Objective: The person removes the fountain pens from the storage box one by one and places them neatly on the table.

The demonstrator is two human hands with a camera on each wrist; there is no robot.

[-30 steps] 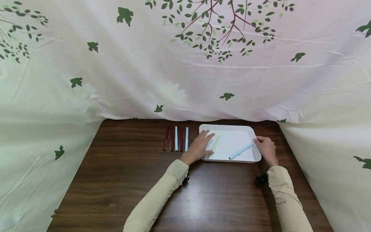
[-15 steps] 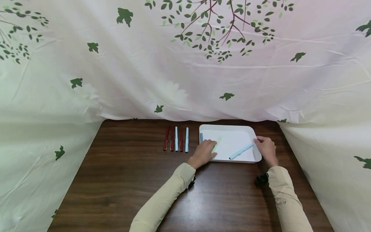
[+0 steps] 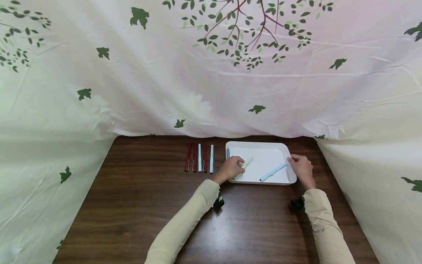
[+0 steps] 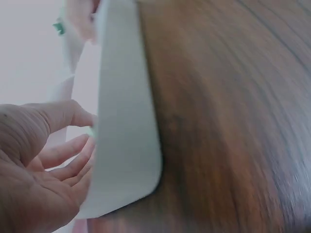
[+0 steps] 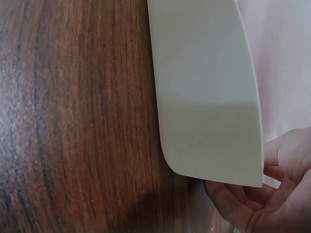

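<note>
In the head view, my left hand (image 3: 230,168) reaches over the left part of the white tray (image 3: 263,148) and pinches a light green pen (image 3: 248,162) between thumb and fingers. The left wrist view shows the left hand (image 4: 43,160) behind the tray wall (image 4: 124,121), which hides most of the pen. My right hand (image 3: 302,169) grips the tray's right edge; in the right wrist view its fingers (image 5: 228,201) curl under the corner. A light blue pen (image 3: 273,172) lies slanted in the tray's right half. A grey-blue pen (image 3: 228,153) lies along the left wall.
Left of the tray, several pens lie side by side on the brown wooden table (image 3: 148,205): three dark red pens (image 3: 195,157) and two light blue pens (image 3: 211,158). A white cloth (image 3: 211,91) with leaf prints hangs around the table's back and sides.
My left hand has moved from the tray's left end onto the light green pen, which now tilts a little more to the right. The grey-blue pen has come into view. My right hand keeps its place.
</note>
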